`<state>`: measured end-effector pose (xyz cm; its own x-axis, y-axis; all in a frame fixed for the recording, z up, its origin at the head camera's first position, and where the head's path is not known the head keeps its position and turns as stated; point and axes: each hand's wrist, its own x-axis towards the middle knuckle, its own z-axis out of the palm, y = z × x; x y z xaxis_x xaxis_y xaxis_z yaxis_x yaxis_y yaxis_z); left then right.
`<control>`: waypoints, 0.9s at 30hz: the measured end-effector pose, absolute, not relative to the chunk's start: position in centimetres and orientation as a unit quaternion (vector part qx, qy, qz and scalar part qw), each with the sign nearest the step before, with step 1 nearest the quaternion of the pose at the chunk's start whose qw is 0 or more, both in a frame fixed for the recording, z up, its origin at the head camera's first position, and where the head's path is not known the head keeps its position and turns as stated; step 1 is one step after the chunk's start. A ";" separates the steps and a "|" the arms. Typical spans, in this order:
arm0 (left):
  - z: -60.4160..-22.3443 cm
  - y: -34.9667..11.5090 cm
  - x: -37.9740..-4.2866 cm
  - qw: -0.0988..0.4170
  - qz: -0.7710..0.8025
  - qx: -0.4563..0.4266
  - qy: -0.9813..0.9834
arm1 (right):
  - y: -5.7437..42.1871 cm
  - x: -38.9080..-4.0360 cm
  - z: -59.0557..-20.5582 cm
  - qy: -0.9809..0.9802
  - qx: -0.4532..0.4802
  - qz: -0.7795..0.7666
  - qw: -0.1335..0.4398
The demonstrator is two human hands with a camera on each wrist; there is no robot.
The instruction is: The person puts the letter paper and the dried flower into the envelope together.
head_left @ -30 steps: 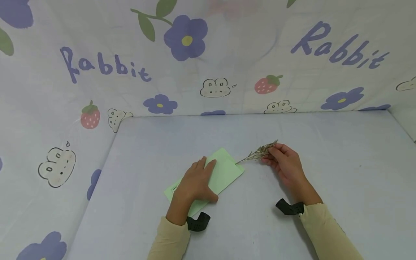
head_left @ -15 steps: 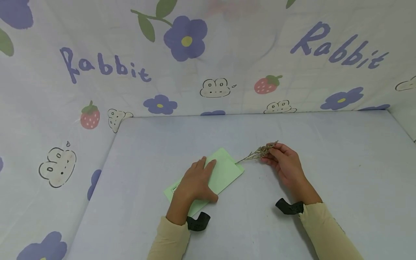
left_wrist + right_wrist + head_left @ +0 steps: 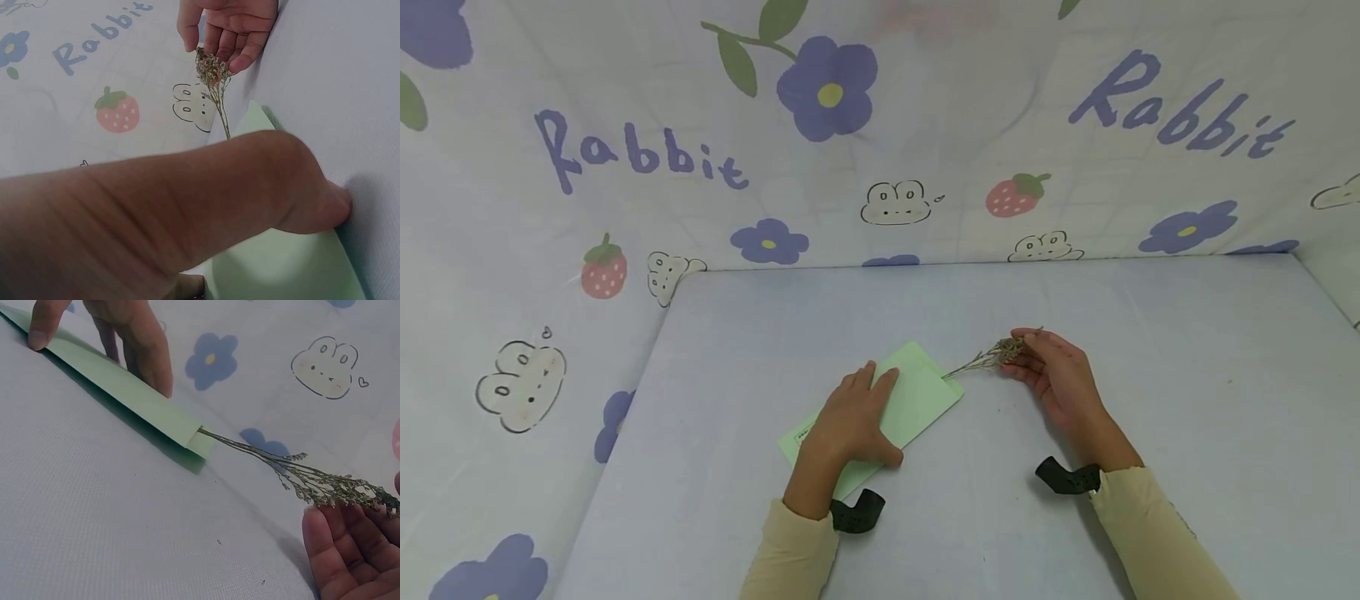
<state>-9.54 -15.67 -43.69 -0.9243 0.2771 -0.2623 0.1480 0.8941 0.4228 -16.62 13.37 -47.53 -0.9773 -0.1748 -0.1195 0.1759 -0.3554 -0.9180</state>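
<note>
A light green paper envelope [image 3: 917, 392] lies slantwise on the table. My left hand [image 3: 850, 421] rests across it with spread fingers, the thumb at its near edge and the other fingers toward the far edge. From the envelope's right end sticks a sprig of dried flowers [image 3: 300, 472], its thin stems inside the opening; how deep they reach is hidden. My right hand [image 3: 1060, 375] holds the bushy flower heads at the sprig's outer end between thumb and fingers. In the left wrist view the sprig's heads [image 3: 212, 69] show against those fingers.
The table [image 3: 760, 333] has a pale, smooth cover. Behind it and on the left hangs a white cloth [image 3: 940, 125] printed with flowers, strawberries and rabbits. Small dark specks [image 3: 219, 542] lie near the envelope. Each wrist bears a black camera mount [image 3: 859, 512].
My right hand's thumb and fingers have shifted slightly on the flower heads. The left hand, the envelope and the stems stay where they were.
</note>
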 end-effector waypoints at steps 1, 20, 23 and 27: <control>-43.7 -15.7 -9.6 0.160 0.202 0.111 0.960 | 13.4 -16.6 -47.5 0.558 -0.003 -0.823 0.107; -43.4 -15.6 -9.5 0.159 0.204 0.112 0.959 | 13.2 -16.8 -47.9 0.559 0.019 -0.825 0.085; -43.4 -15.6 -9.4 0.158 0.204 0.112 0.960 | 13.1 -16.8 -48.0 0.559 0.023 -0.825 0.081; -43.4 -15.6 -9.3 0.159 0.205 0.113 0.959 | 12.9 -16.8 -48.1 0.569 0.025 -0.819 0.076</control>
<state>-9.35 -15.60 -43.43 -0.9238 0.2816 -0.2592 0.1513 0.8907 0.4286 -16.78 12.90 -48.10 -0.9872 -0.0963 -0.1272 0.1528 -0.3416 -0.9274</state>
